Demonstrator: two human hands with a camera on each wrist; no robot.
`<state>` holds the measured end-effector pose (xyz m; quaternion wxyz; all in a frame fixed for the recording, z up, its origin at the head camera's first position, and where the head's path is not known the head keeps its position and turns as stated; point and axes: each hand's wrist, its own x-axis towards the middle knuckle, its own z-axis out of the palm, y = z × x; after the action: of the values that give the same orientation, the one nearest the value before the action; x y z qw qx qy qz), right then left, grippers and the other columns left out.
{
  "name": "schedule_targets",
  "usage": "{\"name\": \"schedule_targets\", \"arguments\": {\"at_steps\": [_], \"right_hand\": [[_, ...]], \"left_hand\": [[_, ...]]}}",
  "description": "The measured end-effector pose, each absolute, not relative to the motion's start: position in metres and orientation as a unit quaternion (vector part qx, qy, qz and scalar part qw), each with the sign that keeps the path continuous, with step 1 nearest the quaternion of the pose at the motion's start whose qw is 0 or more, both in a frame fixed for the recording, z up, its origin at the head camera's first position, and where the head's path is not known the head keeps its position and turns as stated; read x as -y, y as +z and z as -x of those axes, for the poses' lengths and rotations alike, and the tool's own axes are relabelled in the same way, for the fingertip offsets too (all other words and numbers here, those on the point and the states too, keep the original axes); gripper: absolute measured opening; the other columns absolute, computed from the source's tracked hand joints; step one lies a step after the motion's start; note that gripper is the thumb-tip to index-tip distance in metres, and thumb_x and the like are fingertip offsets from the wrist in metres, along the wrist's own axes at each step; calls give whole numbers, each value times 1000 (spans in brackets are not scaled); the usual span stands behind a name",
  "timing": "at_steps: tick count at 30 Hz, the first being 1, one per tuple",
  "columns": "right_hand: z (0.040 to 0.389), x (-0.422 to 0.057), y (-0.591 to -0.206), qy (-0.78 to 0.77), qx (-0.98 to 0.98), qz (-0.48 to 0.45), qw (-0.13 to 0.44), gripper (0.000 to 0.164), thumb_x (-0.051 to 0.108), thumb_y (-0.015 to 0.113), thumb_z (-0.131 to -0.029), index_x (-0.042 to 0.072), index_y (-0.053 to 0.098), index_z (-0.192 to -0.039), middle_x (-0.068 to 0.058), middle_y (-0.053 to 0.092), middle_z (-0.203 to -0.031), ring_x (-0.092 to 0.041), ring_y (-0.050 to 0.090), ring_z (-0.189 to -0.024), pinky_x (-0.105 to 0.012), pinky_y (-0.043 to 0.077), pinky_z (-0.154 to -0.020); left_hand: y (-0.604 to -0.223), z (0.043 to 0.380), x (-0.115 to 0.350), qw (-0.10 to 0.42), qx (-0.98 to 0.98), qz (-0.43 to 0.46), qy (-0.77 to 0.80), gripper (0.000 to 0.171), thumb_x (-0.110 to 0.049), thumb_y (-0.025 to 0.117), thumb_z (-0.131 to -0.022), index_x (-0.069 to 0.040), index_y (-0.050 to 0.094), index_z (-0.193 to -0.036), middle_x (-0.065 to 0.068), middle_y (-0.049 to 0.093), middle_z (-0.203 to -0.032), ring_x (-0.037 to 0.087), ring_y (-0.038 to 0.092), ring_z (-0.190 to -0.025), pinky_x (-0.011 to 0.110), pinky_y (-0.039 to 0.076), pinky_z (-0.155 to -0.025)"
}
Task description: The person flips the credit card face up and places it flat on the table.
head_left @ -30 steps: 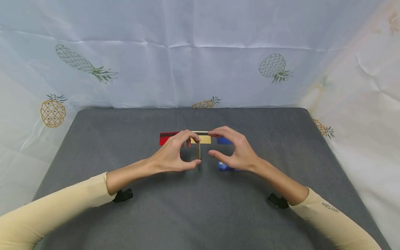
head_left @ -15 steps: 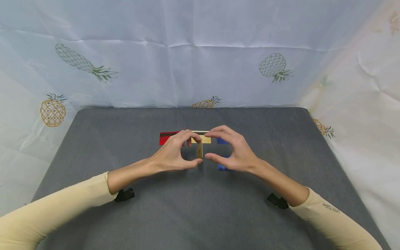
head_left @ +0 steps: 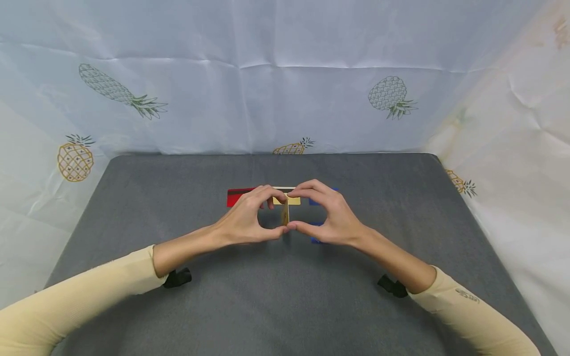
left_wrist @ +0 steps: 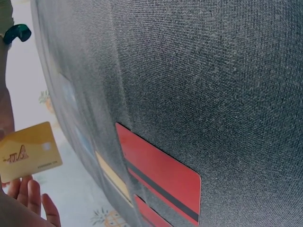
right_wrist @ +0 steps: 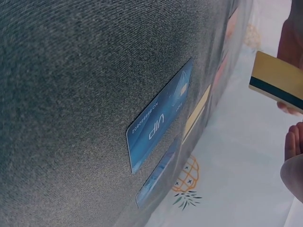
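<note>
A gold bank card is held upright above the table, edge toward the head view. My left hand pinches it between thumb and fingertips. My right hand has its thumb and fingertips at the card's top and bottom edges too, meeting the left hand's. The left wrist view shows the held gold card's chip side; its dark stripe side faces the right wrist view. Beyond the hands another gold card lies flat, stripe up.
Red cards lie left of the flat gold card, partly behind my left hand. To the right, a blue VIP card and another blue card rest on the grey table. A pineapple-print curtain stands behind.
The left hand has shifted the held gold card slightly right and turned it. The right hand has moved left, from apart to the card's edges.
</note>
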<state>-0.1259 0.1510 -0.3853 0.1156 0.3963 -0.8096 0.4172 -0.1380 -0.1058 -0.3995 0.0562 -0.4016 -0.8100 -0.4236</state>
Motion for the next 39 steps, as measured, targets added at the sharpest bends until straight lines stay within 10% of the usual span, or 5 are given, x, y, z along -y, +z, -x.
{"name": "schedule_targets", "arguments": {"at_steps": [39], "right_hand": [[126,-153,-388,406,818,-392,116,54,21,94,-83,9,73,-131,-8,71,-128,-25,73,-117,-44,60,-101]], "left_hand": [[-398,139,111,52,823,395,-405,53,-25,94,-80,-9,67,-123,2,71,-116,27,64,-106,49,57,-93]]}}
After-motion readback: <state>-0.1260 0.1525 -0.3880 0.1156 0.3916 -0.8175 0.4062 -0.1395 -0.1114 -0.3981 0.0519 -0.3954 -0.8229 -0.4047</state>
